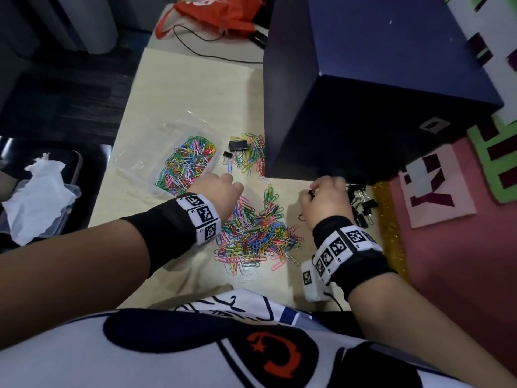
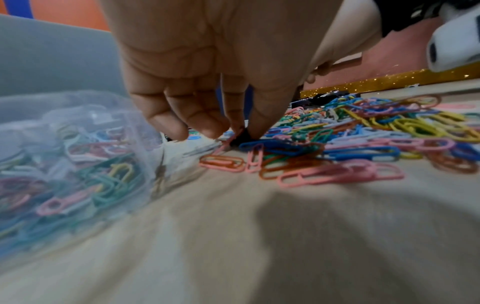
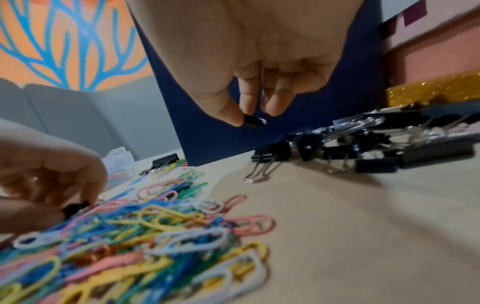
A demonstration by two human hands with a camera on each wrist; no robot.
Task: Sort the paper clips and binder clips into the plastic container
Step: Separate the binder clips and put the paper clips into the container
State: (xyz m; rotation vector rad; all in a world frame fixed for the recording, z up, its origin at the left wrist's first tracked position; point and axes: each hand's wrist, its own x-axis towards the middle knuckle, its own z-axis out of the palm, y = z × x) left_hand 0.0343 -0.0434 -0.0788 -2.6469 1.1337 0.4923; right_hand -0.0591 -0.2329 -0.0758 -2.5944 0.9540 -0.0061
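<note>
Resting on the desk [image 1: 179, 88], the plastic container [image 1: 156, 161] of paper clips sits toward the left edge; a loose paper clip pile [image 1: 251, 233] lies between both hands near the front edge. Left wrist view: the left hand [image 2: 221, 67] pinches a small black binder clip [image 2: 240, 138] at the pile. Right wrist view: the right hand [image 3: 257, 61] pinches another black clip [image 3: 253, 121] above the desk, beside the binder clip heap [image 3: 376, 144].
</note>
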